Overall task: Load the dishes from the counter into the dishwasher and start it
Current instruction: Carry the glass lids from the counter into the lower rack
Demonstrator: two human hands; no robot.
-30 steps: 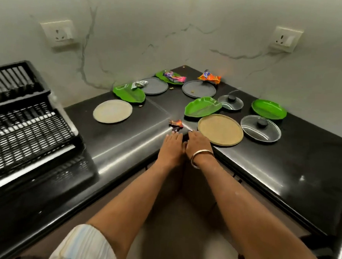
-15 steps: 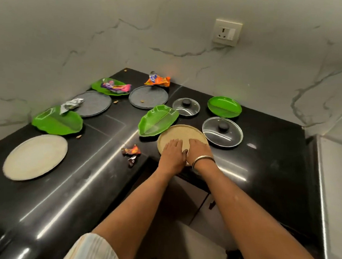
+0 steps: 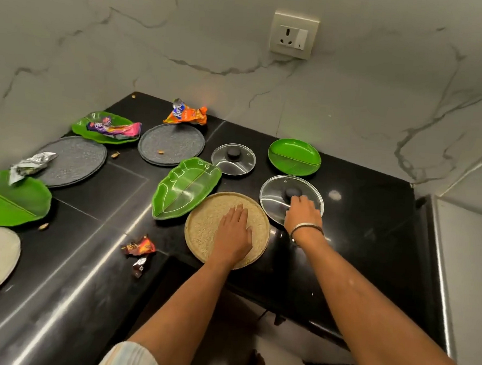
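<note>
Right hand (image 3: 302, 214) reached onto glass lid (image 3: 272, 197); left hand (image 3: 234, 234) flat on beige plate (image 3: 203, 225).

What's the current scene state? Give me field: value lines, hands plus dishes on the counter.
left hand: flat on the tan round plate, fingers straight
right hand: on the large glass lid, fingertips by its knob; grip unclear
small glass lid: behind the large one, apart
green leaf plate: left of the tan plate, edges meeting
green round plate: at the back right
grey plates: two, at the back left
wrappers: several, on counter and plates
dishwasher: not in view
</note>
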